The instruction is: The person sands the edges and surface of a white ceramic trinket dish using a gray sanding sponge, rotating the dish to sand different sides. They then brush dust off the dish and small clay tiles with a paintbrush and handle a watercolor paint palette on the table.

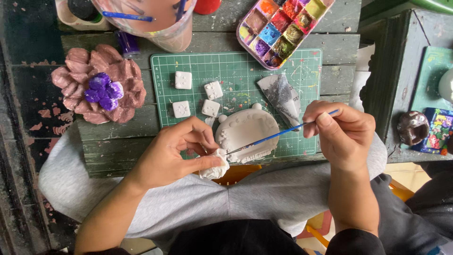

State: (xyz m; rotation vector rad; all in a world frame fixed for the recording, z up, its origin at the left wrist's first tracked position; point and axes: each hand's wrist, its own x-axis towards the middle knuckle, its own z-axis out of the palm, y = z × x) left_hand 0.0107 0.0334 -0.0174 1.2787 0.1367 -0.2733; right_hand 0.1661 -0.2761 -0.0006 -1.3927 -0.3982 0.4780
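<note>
Nearest the camera, grey-trousered knees sit under the edge of the dark green wooden worktop (118, 151). Above them the 2 hands work well apart. The left hand (172, 153) is pinched shut on a small white crumpled wad (214, 167), thumb and fingers pressed around it, just at the worktop's near edge. The right hand (342, 134) is clamped on a thin blue paintbrush (283, 133), held like a pen, its tip reaching left until it touches the wad beside the left thumb.

Just beyond the wad lies a white, unpainted oval clay piece (247, 130) with a scalloped rim, resting on the near part of a green cutting mat (226, 66); the brush shaft crosses over it. Further on the mat are 4 small white square tiles (183, 80), set in a loose 2 by 2 group, and to their right a crumpled grey scrap (282, 97).

Left of the mat sits a pink clay flower (78, 89) with a purple centre. At the far edge, a paint palette (278, 30) with many coloured wells overlaps the mat's corner, and a clear cup (165, 35) of murky water holding brushes stands to its left
</note>
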